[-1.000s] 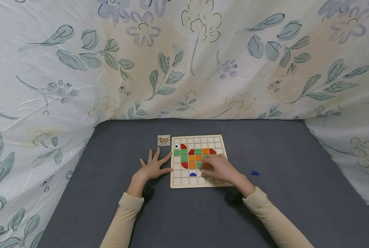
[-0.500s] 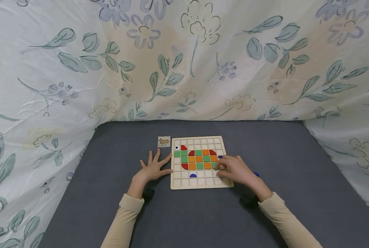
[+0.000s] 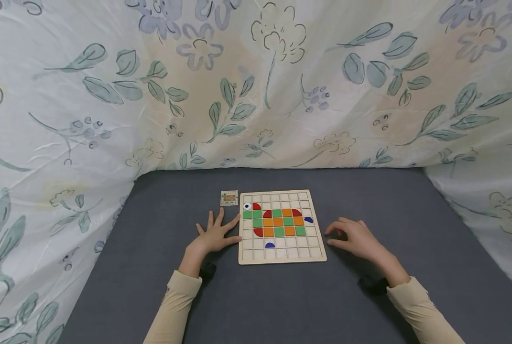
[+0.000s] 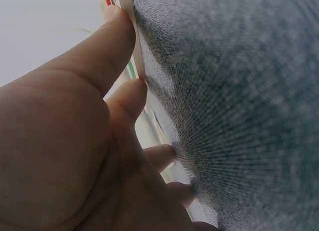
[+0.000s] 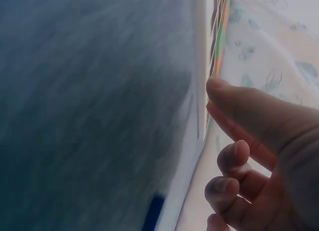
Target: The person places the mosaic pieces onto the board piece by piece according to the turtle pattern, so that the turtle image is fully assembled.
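Observation:
A pale wooden grid board (image 3: 286, 254) lies on the dark cloth, bearing red, green and orange tiles in a joined pattern. An eye tile (image 3: 247, 206) sits at its upper left. Two blue half-round tiles show on it: one (image 3: 270, 245) near the bottom and another (image 3: 309, 220) at the right. My left hand (image 3: 211, 237) rests with fingers spread; its thumb and index fingertips touch the board's left edge. Just right of the board hovers my right hand (image 3: 361, 241), fingers loosely bent, nothing between them. A loose blue tile (image 5: 153, 212) shows in the right wrist view.
A small pattern card (image 3: 229, 198) lies by the board's upper left corner. Dark grey cloth (image 3: 277, 301) covers the table. Behind it and at both sides hangs a floral curtain (image 3: 281, 119).
My right hand has moved right, off the board, leaving a blue half-round tile in the right-hand columns. It now covers the loose blue tile in the head view. My left hand stays put.

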A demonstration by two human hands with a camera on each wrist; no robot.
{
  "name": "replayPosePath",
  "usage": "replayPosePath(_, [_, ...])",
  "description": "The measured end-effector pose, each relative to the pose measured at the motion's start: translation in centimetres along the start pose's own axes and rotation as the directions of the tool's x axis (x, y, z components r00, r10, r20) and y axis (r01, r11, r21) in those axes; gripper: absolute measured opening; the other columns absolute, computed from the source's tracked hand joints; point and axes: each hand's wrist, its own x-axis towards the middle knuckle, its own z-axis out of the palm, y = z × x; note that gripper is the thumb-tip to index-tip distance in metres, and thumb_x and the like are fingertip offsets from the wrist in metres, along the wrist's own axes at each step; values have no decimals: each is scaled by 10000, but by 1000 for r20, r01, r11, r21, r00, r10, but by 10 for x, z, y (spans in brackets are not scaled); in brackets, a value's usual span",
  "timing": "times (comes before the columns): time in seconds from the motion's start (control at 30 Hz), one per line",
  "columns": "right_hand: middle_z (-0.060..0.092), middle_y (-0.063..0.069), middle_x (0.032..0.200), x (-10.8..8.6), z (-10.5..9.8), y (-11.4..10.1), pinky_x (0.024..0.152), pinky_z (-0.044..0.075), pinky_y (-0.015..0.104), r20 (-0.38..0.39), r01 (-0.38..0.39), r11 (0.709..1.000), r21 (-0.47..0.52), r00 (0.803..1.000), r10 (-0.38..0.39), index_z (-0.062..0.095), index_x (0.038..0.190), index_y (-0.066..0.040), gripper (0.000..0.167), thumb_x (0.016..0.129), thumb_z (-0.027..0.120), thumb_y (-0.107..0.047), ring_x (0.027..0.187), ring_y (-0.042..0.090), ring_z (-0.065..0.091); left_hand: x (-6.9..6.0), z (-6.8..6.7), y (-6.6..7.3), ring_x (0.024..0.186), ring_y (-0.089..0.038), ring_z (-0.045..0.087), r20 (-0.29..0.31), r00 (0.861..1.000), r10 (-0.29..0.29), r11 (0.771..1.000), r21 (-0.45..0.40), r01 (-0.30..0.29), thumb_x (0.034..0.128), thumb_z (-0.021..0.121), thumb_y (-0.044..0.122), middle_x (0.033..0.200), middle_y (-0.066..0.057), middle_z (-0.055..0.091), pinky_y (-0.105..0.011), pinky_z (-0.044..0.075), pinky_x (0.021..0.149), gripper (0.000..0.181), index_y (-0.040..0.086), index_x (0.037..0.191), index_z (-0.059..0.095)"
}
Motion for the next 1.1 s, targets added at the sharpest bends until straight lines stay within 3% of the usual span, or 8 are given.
replayPosePath(0.63, [469,-80,743,-40,-16,34,644,183,329,-25,-81,996,-45,997,79,696,989,-230,257,745,777,-245,645,70,394,2,2,-2,1369,-459,-158,0,1000,0,1000,0,0,879,539,520,1547,-188,-47,-750,-71,964,710,302,1479,229])
replayPosePath(1.1, [470,-103,740,-48,-25,46,645,221,313,-43,-82,991,-103,996,78,675,854,-237,158,735,779,-243,685,70,425,2,1,-1,1371,-458,-151,-4,1000,1,1000,-5,-1,870,548,523,1547,-192,-34,-750,-70,964,717,299,1477,239])
